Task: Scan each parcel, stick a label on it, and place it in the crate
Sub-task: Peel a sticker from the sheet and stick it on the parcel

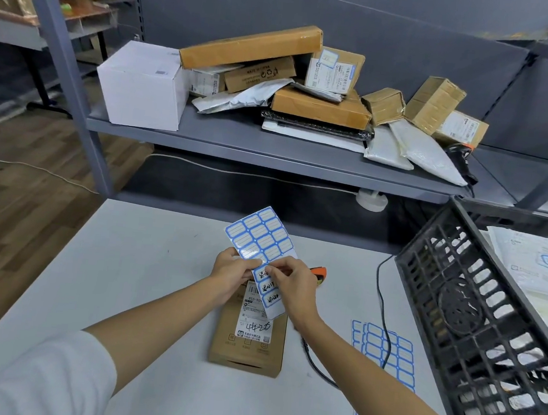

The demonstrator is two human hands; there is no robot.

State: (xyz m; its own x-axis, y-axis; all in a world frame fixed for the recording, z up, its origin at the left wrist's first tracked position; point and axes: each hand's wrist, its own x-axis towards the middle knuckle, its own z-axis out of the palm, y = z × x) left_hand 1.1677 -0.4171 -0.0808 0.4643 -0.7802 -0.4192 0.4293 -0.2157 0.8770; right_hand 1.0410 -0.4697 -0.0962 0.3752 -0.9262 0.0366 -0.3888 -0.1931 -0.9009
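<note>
Illumination even, diffuse, from overhead; moderately bright. Soft shadows fall beneath the forearms on the pale grey tabletop (147, 262). Wide-angle distortion bows the grey metal shelf upright (63, 53) and the black slatted plastic crate (476, 314). Corners soft; centre acceptably sharp.

matt cardboard parcel (248, 342), black plastic crate (475, 323)

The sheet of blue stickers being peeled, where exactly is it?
In the head view, the label sheet is at centre, held up by both hands just above the brown parcel on the white table.
</note>
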